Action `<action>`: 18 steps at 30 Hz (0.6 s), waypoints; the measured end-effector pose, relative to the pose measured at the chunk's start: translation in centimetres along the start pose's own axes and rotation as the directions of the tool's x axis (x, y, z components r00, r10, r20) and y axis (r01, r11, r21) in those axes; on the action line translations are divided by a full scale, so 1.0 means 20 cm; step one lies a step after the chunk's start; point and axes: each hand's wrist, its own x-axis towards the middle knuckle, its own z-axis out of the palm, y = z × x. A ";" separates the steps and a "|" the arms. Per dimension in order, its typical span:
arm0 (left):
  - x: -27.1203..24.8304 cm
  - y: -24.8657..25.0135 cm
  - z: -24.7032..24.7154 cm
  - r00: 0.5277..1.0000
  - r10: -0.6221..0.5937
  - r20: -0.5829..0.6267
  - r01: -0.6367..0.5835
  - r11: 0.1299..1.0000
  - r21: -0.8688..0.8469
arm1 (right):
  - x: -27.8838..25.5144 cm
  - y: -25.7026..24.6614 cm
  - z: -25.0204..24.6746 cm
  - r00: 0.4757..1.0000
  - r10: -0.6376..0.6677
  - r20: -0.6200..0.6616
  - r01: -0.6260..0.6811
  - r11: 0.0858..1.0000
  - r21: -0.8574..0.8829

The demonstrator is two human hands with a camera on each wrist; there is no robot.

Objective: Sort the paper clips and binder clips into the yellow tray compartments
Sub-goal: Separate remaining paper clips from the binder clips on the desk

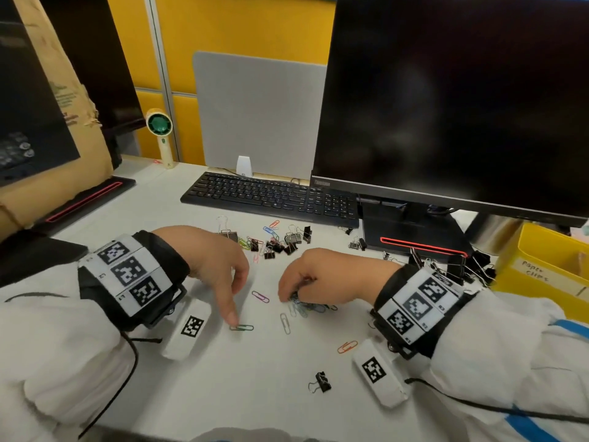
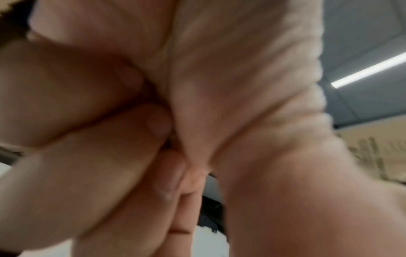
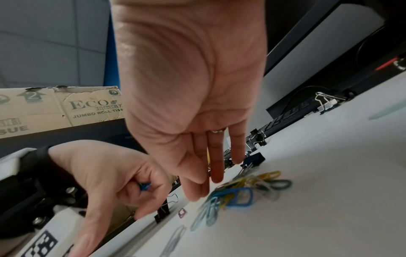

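My left hand (image 1: 231, 309) presses its index fingertip on a green paper clip (image 1: 242, 327) on the white desk. Its other fingers curl round blue paper clips (image 3: 144, 185), as the right wrist view shows; the left wrist view shows only blurred curled fingers (image 2: 153, 125). My right hand (image 1: 291, 293) reaches down with straight fingers (image 3: 197, 182) that touch a pile of mixed paper clips (image 1: 304, 307). Single purple (image 1: 260, 296), silver (image 1: 285, 323) and orange (image 1: 347, 346) paper clips lie nearby. The yellow tray (image 1: 522, 260) stands at the right edge, labelled for paper clips.
A heap of black binder clips mixed with paper clips (image 1: 274, 242) lies in front of the keyboard (image 1: 271, 196). More binder clips (image 1: 462, 266) lie beside the tray. One binder clip (image 1: 320, 381) sits near me. A monitor stand (image 1: 414, 237) and a cardboard box (image 1: 47, 122) flank the area.
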 end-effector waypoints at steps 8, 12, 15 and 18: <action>0.08 0.14 0.07 0.998 0.013 0.069 -0.026 0.979 0.200 | -0.07 -0.01 -0.03 0.935 0.306 -0.181 -0.333 0.932 -0.141; 0.13 0.19 0.04 0.999 0.021 0.048 -0.030 0.980 0.198 | -0.09 -0.01 0.00 0.922 0.374 -0.102 -0.383 0.919 -0.096; 0.15 0.23 0.02 0.999 0.052 -0.015 -0.048 0.981 0.190 | -0.11 0.00 0.01 0.928 0.347 -0.136 -0.353 0.935 -0.024; 0.15 0.24 0.02 0.994 0.036 -0.106 -0.021 0.990 0.142 | -0.11 0.03 0.00 0.935 0.318 -0.159 -0.327 0.944 -0.032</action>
